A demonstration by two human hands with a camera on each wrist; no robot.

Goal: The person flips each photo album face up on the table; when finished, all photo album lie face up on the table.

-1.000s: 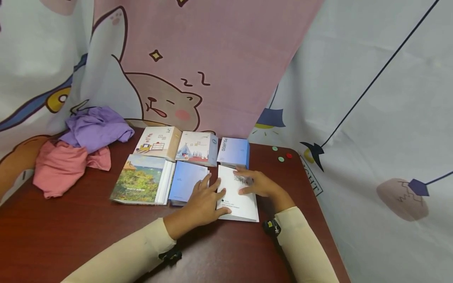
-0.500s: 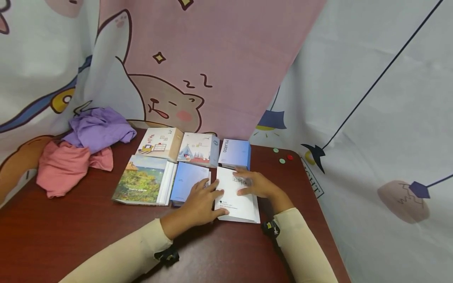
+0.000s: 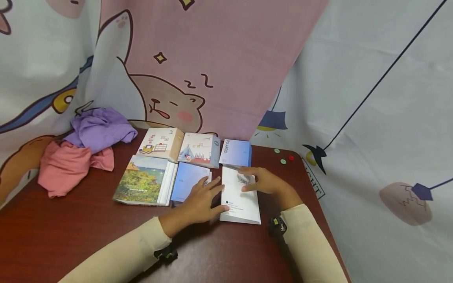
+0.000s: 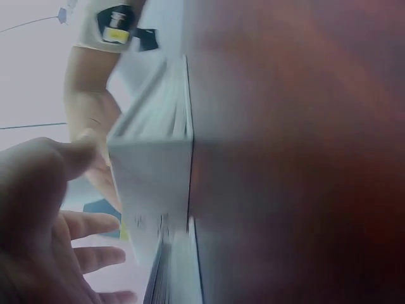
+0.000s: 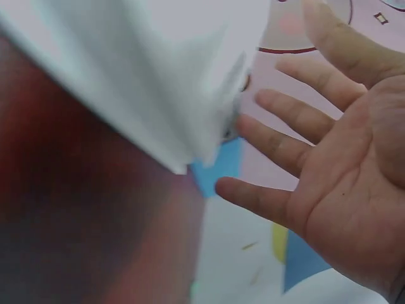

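Note:
A white album [image 3: 237,212] with dark print lies flat at the front right of the two rows. My left hand [image 3: 199,204] is at its left edge, fingers spread, partly over a light blue album [image 3: 184,181]. The right hand [image 3: 269,184] reaches over the white album's upper right part with extended fingers. In the left wrist view the white album [image 4: 155,171] shows its spine and page ends beside my spread left hand [image 4: 44,209]. Blurred in the right wrist view, the white album [image 5: 145,69] is beside my right hand [image 5: 342,139], whose fingers are straight.
A photo album with a painted cover [image 3: 143,181] lies at the row's left. Behind stand two illustrated albums [image 3: 159,143] [image 3: 198,148] and a blue Polaroid album [image 3: 235,152]. Purple cloth [image 3: 100,127] and pink cloth [image 3: 65,167] lie at left; small discs [image 3: 283,161] lie back right.
The white album shifts slightly left, then right, so a gap from the blue album shows now. My right hand has moved a little right. The left hand stays about where it was.

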